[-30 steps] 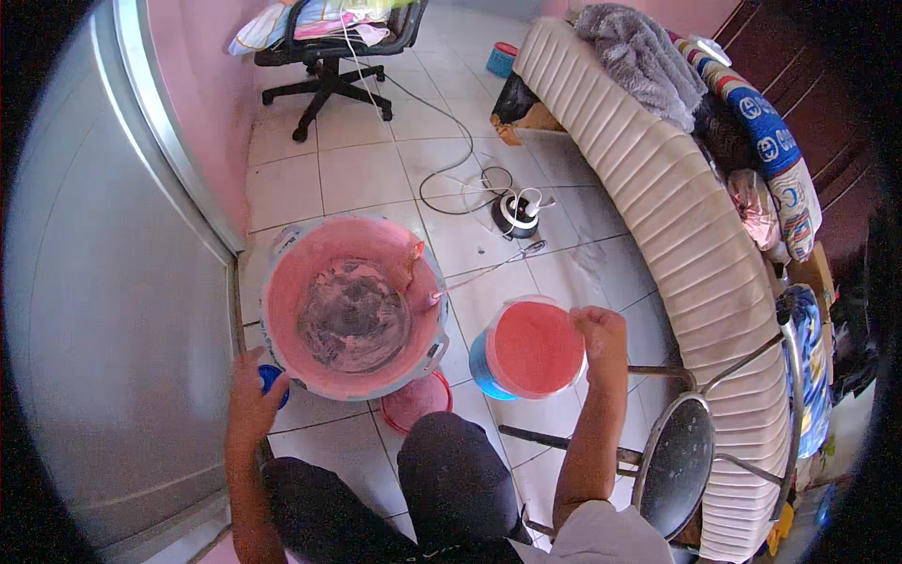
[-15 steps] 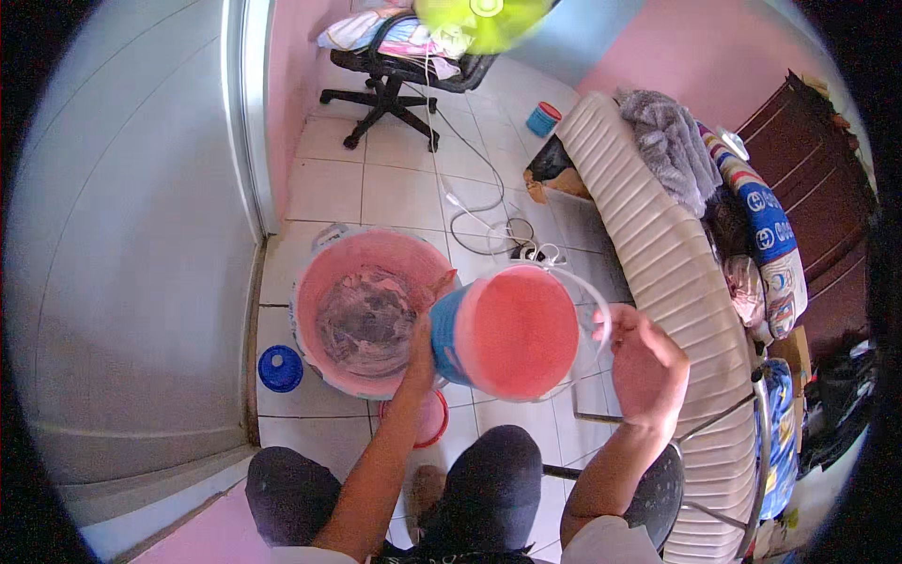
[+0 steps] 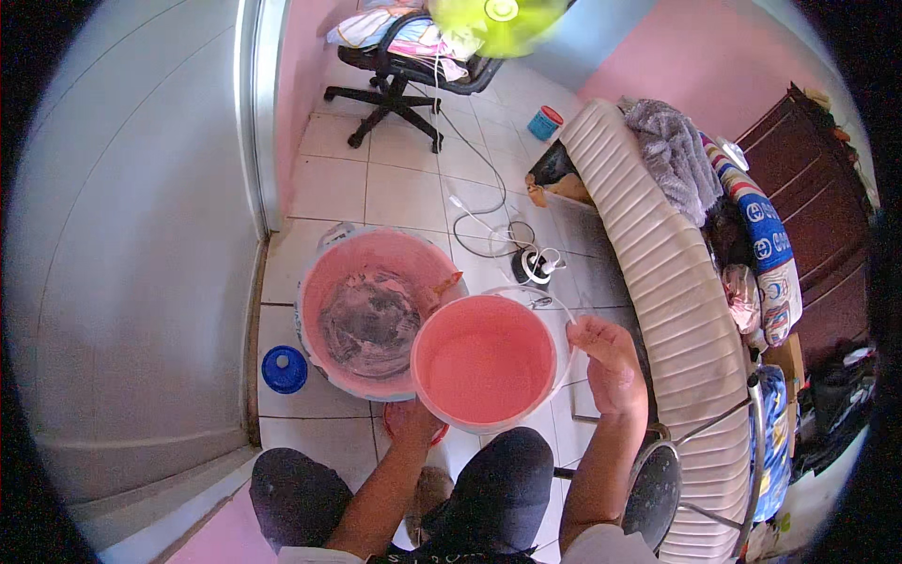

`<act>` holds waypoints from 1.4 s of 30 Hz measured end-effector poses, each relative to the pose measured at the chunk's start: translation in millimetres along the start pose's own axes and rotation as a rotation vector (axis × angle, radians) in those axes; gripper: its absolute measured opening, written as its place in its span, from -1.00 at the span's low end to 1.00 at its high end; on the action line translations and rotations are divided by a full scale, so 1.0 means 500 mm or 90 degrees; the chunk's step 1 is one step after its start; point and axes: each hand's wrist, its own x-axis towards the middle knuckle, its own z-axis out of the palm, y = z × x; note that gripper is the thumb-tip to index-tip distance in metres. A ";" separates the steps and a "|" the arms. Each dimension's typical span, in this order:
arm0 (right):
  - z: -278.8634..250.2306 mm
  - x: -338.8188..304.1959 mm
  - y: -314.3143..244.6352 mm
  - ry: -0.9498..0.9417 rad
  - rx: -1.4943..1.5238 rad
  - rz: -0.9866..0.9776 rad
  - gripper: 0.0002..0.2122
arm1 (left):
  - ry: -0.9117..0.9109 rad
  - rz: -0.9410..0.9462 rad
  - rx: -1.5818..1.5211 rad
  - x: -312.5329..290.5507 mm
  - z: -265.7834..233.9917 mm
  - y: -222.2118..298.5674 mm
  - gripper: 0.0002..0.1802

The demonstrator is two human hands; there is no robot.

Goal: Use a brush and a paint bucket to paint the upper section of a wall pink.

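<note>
A bucket (image 3: 484, 367) with a pink inside tilts its mouth up toward me, held over the floor just above my knees. My left hand (image 3: 416, 420) supports its lower left side, the fingers mostly hidden behind it. At the bucket's right, my right hand (image 3: 606, 355) is closed on the thin pale handle (image 3: 564, 315). A large pink basin (image 3: 324, 254) stands on the floor to the left, its bottom smeared with whitish-grey residue (image 3: 371, 320). The bucket overlaps the basin's right rim in view. Near that rim lies a small orange-red object (image 3: 447, 282) whose kind I cannot make out.
A round blue lid (image 3: 284, 369) lies left of the basin, by the door (image 3: 141, 235). A red-rimmed round item (image 3: 434, 434) is partly hidden under my left arm. Cords and a plug strip (image 3: 536, 266) lie ahead, beside a cushioned bench (image 3: 658, 273). Beyond are a wheeled chair (image 3: 399, 103) and green fan (image 3: 498, 23).
The bucket has come left and nearer to me, its mouth turned more upward. My right hand has moved left with the handle, and my left hand has shifted lower on the bucket's side.
</note>
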 end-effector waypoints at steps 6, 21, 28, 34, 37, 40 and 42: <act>-0.051 -0.038 0.085 0.105 -0.069 -0.014 -0.83 | 0.006 -0.105 -0.034 -0.029 -0.039 -0.038 -0.29; -0.001 0.014 0.359 0.176 0.017 0.025 -0.67 | 0.110 -0.182 -0.111 -0.046 -0.089 -0.041 -0.27; 0.040 0.009 0.324 0.231 -0.069 -0.048 -0.68 | 0.078 -0.237 -0.036 -0.045 -0.080 -0.034 -0.26; 0.033 0.005 0.354 0.224 -0.005 -0.025 -0.71 | 0.069 -0.294 -0.086 -0.034 -0.079 -0.057 -0.22; 0.034 0.004 0.355 0.218 -0.004 -0.052 -0.70 | 0.065 -0.316 -0.116 -0.024 -0.078 -0.072 -0.19; 0.039 0.004 0.348 0.215 -0.027 -0.064 -0.69 | 0.059 -0.334 -0.146 -0.020 -0.083 -0.085 -0.17; 0.039 0.005 0.349 0.216 -0.037 -0.067 -0.69 | 0.057 -0.337 -0.158 -0.015 -0.087 -0.091 -0.16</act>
